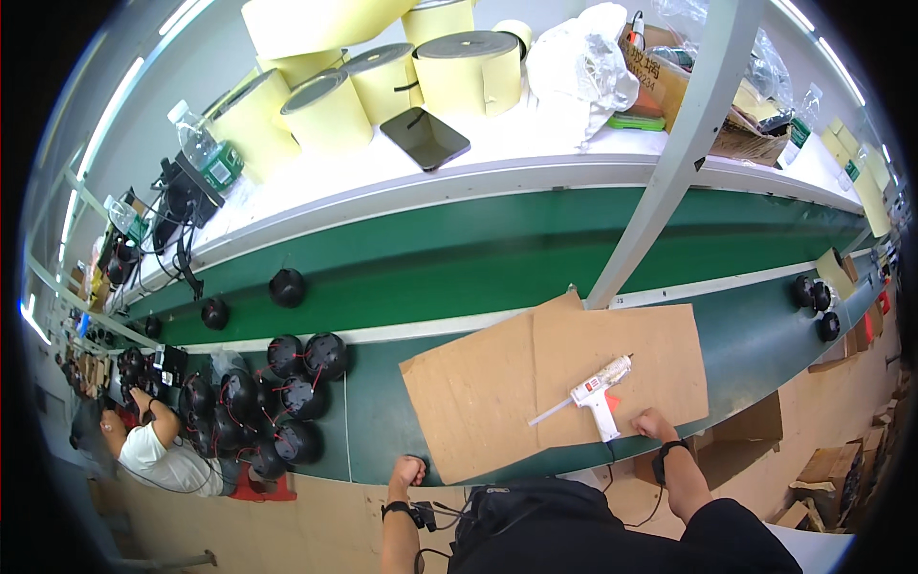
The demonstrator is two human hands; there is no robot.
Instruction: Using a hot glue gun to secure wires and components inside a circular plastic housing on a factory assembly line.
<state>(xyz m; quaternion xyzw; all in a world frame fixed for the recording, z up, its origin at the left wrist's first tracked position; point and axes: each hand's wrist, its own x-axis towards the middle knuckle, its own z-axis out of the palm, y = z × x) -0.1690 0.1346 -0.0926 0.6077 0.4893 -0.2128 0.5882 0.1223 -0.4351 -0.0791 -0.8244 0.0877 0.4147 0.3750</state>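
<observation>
My left hand (409, 470) is closed in a fist at the near edge of the bench, just left of the cardboard, with a small dark patch beside it. My right hand (654, 424), also a fist, rests on the right part of the flat brown cardboard sheet (488, 402). Nothing shows in either hand. Between them, nearer the right, a white hot glue gun (595, 390) with an orange trigger lies on the cardboard. A pale glue stick (550, 414) sticks out of its rear, and its cord drops over the bench edge.
Several black round housings (298, 395) with red wires crowd the bench at left; two more (286, 287) sit on the green belt (430, 239). A metal post (669, 163) rises beyond the cardboard. The shelf holds yellow rolls (469, 77) and a tablet (425, 139). A co-worker (167, 459) sits at far left.
</observation>
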